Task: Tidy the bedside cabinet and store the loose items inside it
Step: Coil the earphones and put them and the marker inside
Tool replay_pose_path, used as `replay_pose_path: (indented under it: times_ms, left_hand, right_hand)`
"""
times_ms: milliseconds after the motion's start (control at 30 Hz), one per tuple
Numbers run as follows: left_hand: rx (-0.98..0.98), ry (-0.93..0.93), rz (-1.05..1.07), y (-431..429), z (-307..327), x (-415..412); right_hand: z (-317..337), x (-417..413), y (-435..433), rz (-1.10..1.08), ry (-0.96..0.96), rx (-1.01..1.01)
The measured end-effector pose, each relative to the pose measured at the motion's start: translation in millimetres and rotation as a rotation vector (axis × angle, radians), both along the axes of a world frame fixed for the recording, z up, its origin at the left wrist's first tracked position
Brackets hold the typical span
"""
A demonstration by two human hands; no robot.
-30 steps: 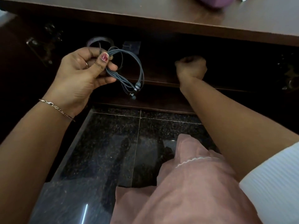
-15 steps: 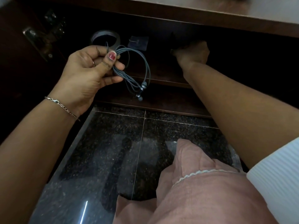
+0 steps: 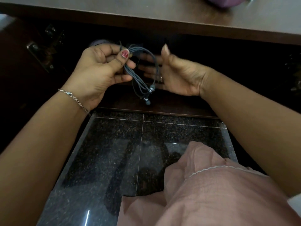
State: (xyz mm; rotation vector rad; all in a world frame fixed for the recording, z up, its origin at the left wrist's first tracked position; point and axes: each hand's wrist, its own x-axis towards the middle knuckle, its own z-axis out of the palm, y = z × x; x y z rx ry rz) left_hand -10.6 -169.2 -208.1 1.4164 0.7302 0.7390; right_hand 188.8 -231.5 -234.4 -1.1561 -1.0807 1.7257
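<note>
Earphones (image 3: 138,74): one grey wired set, cable wound into several loops. Held in front of the cabinet's open compartment, above its front edge, not inside it.
Earbuds (image 3: 151,89): two, dangling at the bottom of the bundle, one lower than the other.
Left hand (image 3: 97,74): fingers curled, thumb pinching the loops against them; the bundle hangs from that grip.
Right hand (image 3: 179,74): spread flat, fingers straight, palm facing the loops, just beside them. Grips nothing. Blurred, so can't tell if it touches the cable.
Cabinet (image 3: 162,18): one, dark brown wood, front open, top slab across the upper frame.
Compartment contents: one round greyish object (image 3: 97,42) behind the left fingers, mostly hidden. The rest is too dark to read.
Cabinet top: one purple item (image 3: 223,1), cut off at the frame edge.
Metal fitting (image 3: 39,56): one, on the dark panel at left.
Jewellery: one chain bracelet (image 3: 73,98) on the left wrist, one ring (image 3: 161,78) on the right hand.
Floor (image 3: 114,152): dark speckled glossy tiles below the hands.
Pink fabric (image 3: 211,193): lower right, over the person's leg.
</note>
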Motion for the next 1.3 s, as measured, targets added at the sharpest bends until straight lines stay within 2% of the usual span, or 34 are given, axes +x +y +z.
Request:
replay_pose_path:
  times_ms: [67, 267, 467, 633, 767, 967, 1067, 1167, 1300]
  left_hand:
    - [-0.014, -0.004, -0.029, -2.9, 6.1, 8.5]
    - [-0.076, -0.022, -0.048, -7.0, 13.5, 37.6]
    - [-0.254, -0.073, -0.011, -8.2, 2.6, 77.0]
    - [-0.343, -0.068, -0.022, -3.6, -11.7, 121.1]
    - [-0.463, -0.071, -0.007, 5.2, -15.6, 159.4]
    - [-0.406, -0.026, -0.052, 19.7, -17.4, 195.1]
    - [-0.367, 0.072, -0.049, 26.7, -24.1, 207.3]
    - [-0.329, 0.212, -0.071, 33.1, -35.2, 214.5]
    - [-0.259, 0.338, -0.085, 34.5, -49.3, 220.9]
  right_hand:
    - [-4.3, -1.8, -9.7, 0.074, 0.01, -0.026]
    - [-4.9, 11.0, -39.5, 0.031, 0.072, -0.159]
    - [11.2, 45.8, -60.0, -0.251, 0.148, -0.182]
    - [14.3, 86.3, -61.8, -0.529, 0.097, -0.179]
    - [17.5, 114.2, -50.8, -0.66, 0.064, -0.143]
    - [12.1, 144.0, -18.0, -0.829, 0.072, 0.017]
    - [0.5, 150.0, -7.4, -0.856, -0.022, 0.051]
    - [-12.6, 152.4, -1.9, -0.903, -0.259, 0.039]
    - [-26.0, 154.2, -5.2, -0.937, -0.572, -0.089]
